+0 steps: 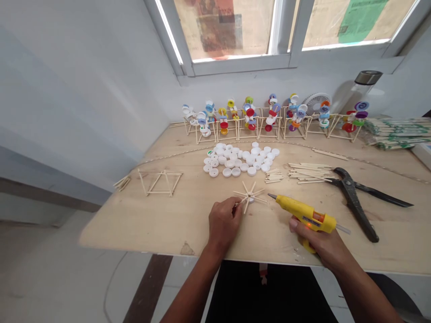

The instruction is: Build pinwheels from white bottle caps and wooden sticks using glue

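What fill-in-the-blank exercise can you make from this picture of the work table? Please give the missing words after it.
1. The right hand holds a glue gun whose colour is ____.
2. The left hand holds one spoke of a star made of thin wooden ____.
3. The loose bottle caps heaped behind the star are ____ in colour.
4. The black cutters lie to the ____ of the glue gun.

Missing words: yellow; sticks; white; right.

Your plywood tabletop [134, 224] sat tucked into a corner of pale grey-blue walls [84, 89], with a white-framed window [283, 42] up top, panes glowing with daylight through brownish sheets, and a plain grey floor [50, 278] down on the left
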A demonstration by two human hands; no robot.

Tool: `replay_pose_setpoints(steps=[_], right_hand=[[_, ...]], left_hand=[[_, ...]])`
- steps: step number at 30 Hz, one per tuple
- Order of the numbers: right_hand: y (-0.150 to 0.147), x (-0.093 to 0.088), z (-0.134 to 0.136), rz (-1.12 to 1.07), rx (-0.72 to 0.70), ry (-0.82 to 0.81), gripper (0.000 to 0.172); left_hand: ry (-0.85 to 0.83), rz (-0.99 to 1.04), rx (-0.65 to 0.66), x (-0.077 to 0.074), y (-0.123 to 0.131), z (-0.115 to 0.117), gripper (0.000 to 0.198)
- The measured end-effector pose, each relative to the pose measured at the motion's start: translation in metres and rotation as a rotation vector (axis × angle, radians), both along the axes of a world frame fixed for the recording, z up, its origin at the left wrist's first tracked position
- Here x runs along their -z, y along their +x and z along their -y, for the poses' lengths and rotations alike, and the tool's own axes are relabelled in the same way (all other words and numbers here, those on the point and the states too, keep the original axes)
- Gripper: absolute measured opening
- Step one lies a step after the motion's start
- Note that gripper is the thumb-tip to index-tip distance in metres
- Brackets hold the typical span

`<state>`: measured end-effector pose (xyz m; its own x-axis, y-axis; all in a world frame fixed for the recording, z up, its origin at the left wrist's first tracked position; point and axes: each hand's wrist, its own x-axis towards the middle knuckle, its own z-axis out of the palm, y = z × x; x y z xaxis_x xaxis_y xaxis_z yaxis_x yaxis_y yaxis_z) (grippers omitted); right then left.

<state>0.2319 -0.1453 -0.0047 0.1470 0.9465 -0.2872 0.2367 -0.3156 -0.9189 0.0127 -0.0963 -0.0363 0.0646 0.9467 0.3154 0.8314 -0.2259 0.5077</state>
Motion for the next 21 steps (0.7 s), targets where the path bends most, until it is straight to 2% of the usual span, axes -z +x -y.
replay_pose_setpoints(steps=[11, 21], right_hand=[[-0.001, 0.000, 0.000, 0.010, 0.018, -0.008, 0.036], [-0.010, -0.004, 0.004, 0.015, 0.168, 0.005, 0.033]], left_hand=[[-0.020, -0.034, 0.006, 0.000, 0.000, -0.002, 0.014], [-0.008, -0.138, 0.041, 0.000, 0.000, -0.002, 0.015]])
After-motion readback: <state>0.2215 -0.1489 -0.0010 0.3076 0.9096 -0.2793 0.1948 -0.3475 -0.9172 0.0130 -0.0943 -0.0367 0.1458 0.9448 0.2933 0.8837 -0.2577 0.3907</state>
